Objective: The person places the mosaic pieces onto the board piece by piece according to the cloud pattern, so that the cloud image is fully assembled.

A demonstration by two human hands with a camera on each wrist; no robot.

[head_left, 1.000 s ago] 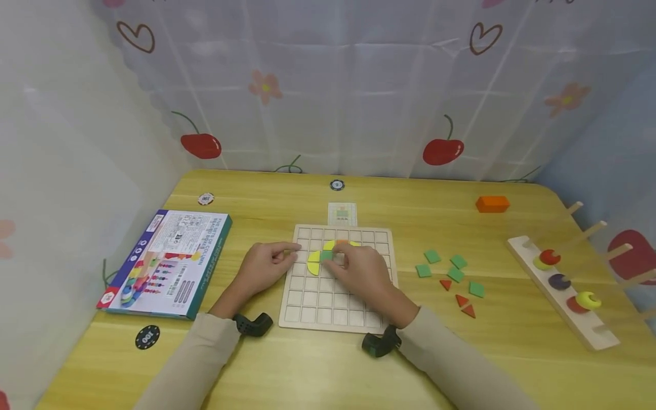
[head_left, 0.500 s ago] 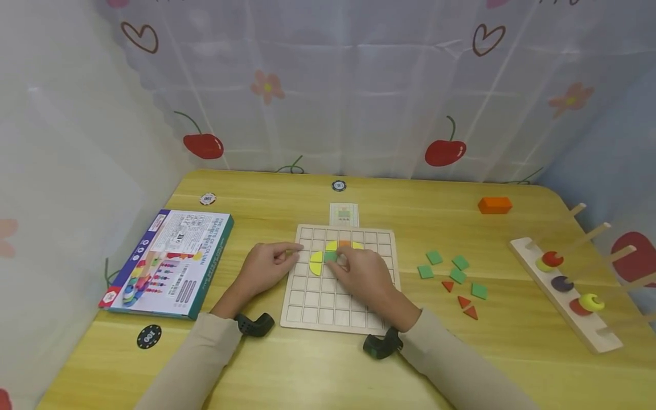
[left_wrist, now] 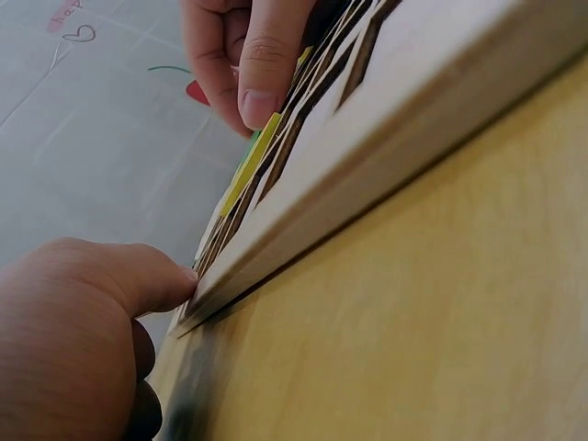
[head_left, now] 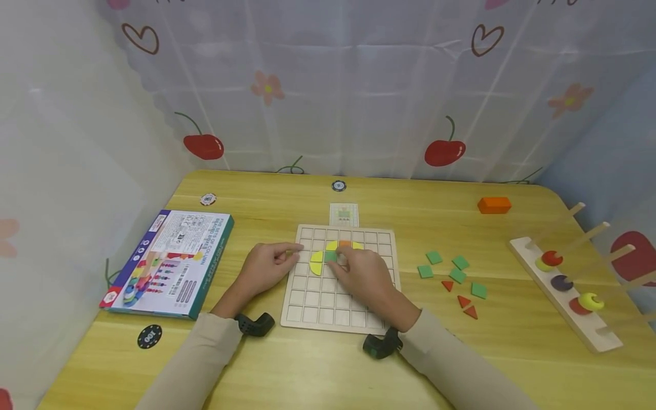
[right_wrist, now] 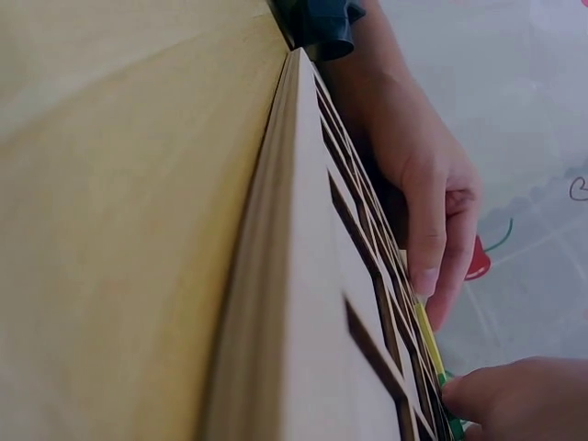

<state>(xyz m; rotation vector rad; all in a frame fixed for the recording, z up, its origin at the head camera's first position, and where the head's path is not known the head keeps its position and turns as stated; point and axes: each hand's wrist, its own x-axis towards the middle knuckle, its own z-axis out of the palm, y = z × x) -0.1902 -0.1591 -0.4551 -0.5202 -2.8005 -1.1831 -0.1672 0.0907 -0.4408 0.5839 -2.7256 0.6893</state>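
Barely a thing has moved since half a second ago: our right hand (head_left: 366, 270) and left hand (head_left: 266, 267) sit almost where they were. We've got one green square (head_left: 330, 257) on the gridded board (head_left: 328, 329), pinched between right thumb and index finger, the gap just filled by the tile. Yellow pieces (head_left: 315, 269) lie beside it, an orange piece (head_left: 345, 244) close by, so we judge the layout partly built. What's left, by our reading: five loose green squares (head_left: 433, 258) and three red triangles (head_left: 471, 312), all off to the board's right. Now the pose: our right wrist angles inward, fingertips low. Our left fingers curl loosely at the board's left edge, with no piece visible in them. Just beyond the board lies a card (head_left: 344, 214).
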